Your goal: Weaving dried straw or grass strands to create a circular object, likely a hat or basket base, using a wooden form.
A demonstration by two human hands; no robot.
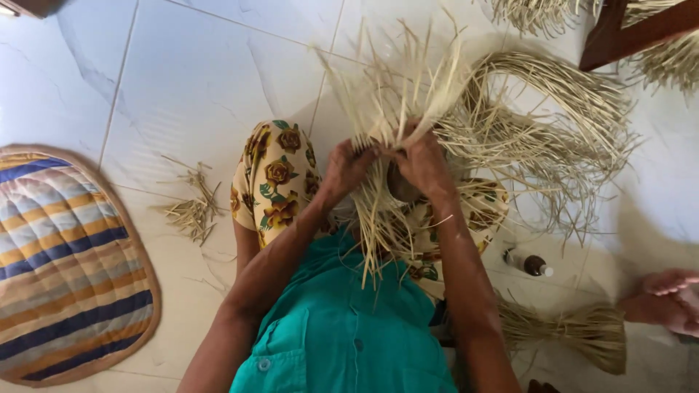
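A loose bundle of pale straw strands (393, 94) fans upward and hangs down over my lap. My left hand (346, 166) and my right hand (422, 161) meet at its middle, both closed on the strands, fingers pinching them together. A round woven piece (400, 188) sits partly hidden under my right hand. Long strands droop toward my teal shirt. My knees in yellow flowered fabric (275, 182) lie under the work.
A large curved sheaf of straw (561, 109) lies on the white tiled floor at right. Cut straw scraps (193, 211) sit at left beside a striped oval mat (65, 269). A small bottle (530, 263), a tied straw bundle (582, 331) and another person's foot (666, 298) are lower right.
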